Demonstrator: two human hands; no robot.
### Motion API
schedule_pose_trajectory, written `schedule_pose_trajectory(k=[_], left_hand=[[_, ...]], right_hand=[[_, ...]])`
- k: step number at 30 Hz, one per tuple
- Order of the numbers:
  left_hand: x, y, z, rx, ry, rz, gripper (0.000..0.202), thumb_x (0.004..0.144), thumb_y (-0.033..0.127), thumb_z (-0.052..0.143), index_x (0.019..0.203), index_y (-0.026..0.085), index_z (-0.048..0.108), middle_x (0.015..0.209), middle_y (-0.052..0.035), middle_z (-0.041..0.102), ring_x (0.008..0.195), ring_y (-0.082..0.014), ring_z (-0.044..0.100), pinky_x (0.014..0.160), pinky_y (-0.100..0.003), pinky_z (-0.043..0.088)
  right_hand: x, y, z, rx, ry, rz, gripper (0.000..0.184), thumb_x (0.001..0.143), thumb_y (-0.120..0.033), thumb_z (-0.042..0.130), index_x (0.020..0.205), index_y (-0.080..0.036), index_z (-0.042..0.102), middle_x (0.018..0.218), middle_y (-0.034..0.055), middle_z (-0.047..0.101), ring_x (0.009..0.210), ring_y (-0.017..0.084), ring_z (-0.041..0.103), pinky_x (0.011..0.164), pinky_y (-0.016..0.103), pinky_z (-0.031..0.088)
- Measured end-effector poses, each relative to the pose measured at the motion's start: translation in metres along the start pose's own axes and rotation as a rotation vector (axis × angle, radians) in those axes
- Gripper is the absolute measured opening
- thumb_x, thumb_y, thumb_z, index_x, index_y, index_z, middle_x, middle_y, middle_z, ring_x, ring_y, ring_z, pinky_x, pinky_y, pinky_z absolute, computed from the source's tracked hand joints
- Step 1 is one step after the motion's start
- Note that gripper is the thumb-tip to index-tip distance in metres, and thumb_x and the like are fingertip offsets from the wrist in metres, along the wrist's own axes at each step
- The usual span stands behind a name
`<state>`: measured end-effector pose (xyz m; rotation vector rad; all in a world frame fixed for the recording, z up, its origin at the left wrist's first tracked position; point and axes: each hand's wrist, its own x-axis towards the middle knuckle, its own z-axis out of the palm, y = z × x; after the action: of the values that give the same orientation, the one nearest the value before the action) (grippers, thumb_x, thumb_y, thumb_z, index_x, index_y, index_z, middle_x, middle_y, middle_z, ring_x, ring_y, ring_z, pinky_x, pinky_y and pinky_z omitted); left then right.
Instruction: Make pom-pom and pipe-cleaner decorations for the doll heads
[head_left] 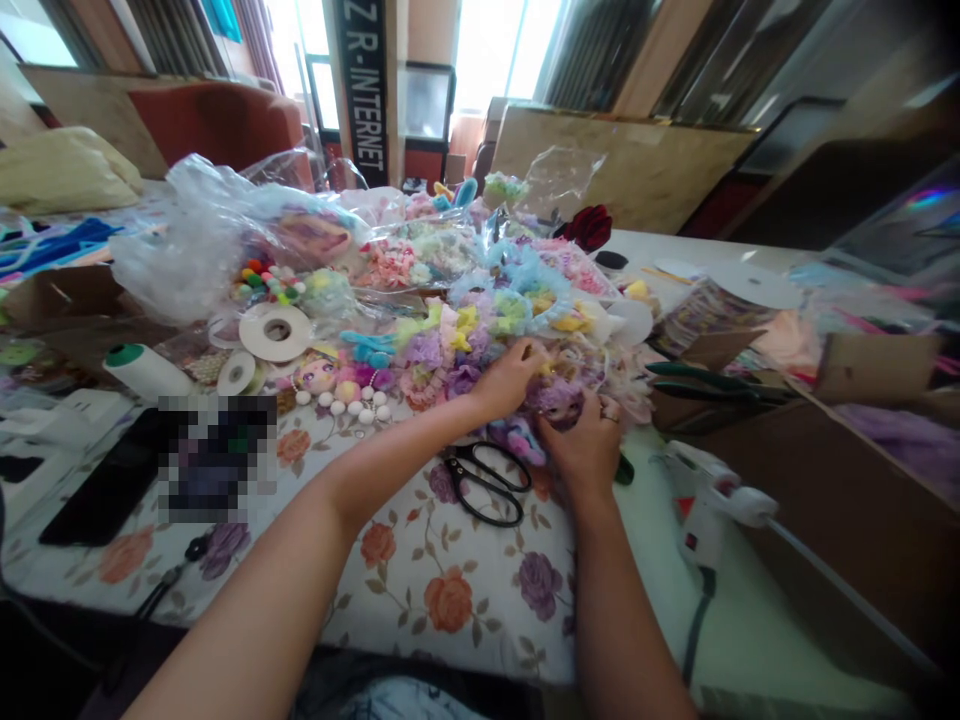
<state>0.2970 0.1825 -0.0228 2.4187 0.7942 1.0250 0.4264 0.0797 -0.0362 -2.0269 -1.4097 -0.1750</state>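
Note:
Both hands are at the front of a colourful craft pile. My right hand [583, 440], with a ring on one finger, is closed at the edge of a lilac frilly doll piece [559, 398], which seems to show a small face. Just left of it, my left hand [506, 380] has its fingers pinched together at the top of the same piece; what lies in the pinch is too small to make out. Black-handled scissors [489, 484] lie on the flowered cloth below the hands, their blades partly hidden. Purple and yellow trims [465, 328] are heaped behind my left hand.
A white glue gun [705, 500] stands at right beside a cardboard box [825, 470], with green-handled pliers [720, 382] at the box's edge. Ribbon rolls [274, 333], a thread cone [146, 372], white beads [356, 405] and a black phone [112, 480] lie to the left.

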Motion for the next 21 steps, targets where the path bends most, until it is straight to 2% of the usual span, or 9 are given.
schedule_pose_trajectory(k=[3,6,10,14,18,21], left_hand=[[0.004,-0.004,0.004,-0.009,0.022,-0.057,0.038,0.085,0.008,0.051,0.121,0.009,0.059,0.133,-0.0193,0.045,0.126,-0.0271,0.048,0.111,-0.040,0.039],[0.009,-0.007,0.005,-0.031,-0.010,-0.092,0.042,0.082,0.004,0.049,0.122,0.011,0.061,0.124,-0.0152,0.051,0.118,-0.0234,0.053,0.108,-0.037,0.041],[0.016,-0.012,0.005,-0.026,-0.057,-0.103,0.050,0.076,-0.003,0.046,0.119,0.014,0.063,0.121,-0.0121,0.056,0.113,-0.0202,0.057,0.106,-0.034,0.043],[0.018,-0.011,0.003,-0.004,-0.068,-0.107,0.045,0.077,-0.001,0.048,0.117,0.013,0.065,0.128,-0.0146,0.055,0.120,-0.0231,0.055,0.108,-0.036,0.042],[0.011,0.000,-0.002,0.023,-0.021,-0.094,0.037,0.086,0.008,0.045,0.118,0.011,0.063,0.139,-0.0174,0.049,0.134,-0.0263,0.046,0.115,-0.042,0.035],[0.004,0.009,-0.012,0.044,0.024,-0.089,0.034,0.092,0.015,0.044,0.121,0.012,0.060,0.142,-0.0182,0.046,0.135,-0.0277,0.045,0.115,-0.046,0.035]], right_hand=[[-0.001,-0.002,-0.001,-0.002,0.070,0.001,0.072,0.069,-0.038,0.069,0.133,-0.010,0.052,0.129,0.0233,0.049,0.116,0.040,0.049,0.097,0.053,0.043],[-0.001,-0.002,0.000,0.009,0.129,-0.001,0.066,0.072,-0.037,0.066,0.130,-0.009,0.052,0.126,0.0237,0.049,0.117,0.040,0.047,0.097,0.054,0.043],[-0.001,0.001,0.005,0.059,0.048,-0.076,0.052,0.077,-0.032,0.058,0.125,-0.012,0.055,0.120,0.0208,0.054,0.111,0.037,0.051,0.096,0.054,0.043],[-0.001,0.002,0.006,0.107,0.080,-0.097,0.058,0.074,-0.033,0.058,0.128,-0.012,0.052,0.120,0.0207,0.055,0.114,0.037,0.051,0.098,0.054,0.042],[-0.002,-0.001,0.000,0.118,0.147,-0.095,0.058,0.075,-0.033,0.058,0.127,-0.009,0.051,0.119,0.0220,0.056,0.116,0.037,0.050,0.098,0.052,0.044],[-0.005,-0.003,-0.002,0.117,0.159,-0.106,0.055,0.075,-0.033,0.059,0.125,-0.012,0.052,0.118,0.0204,0.055,0.115,0.036,0.051,0.097,0.052,0.044]])
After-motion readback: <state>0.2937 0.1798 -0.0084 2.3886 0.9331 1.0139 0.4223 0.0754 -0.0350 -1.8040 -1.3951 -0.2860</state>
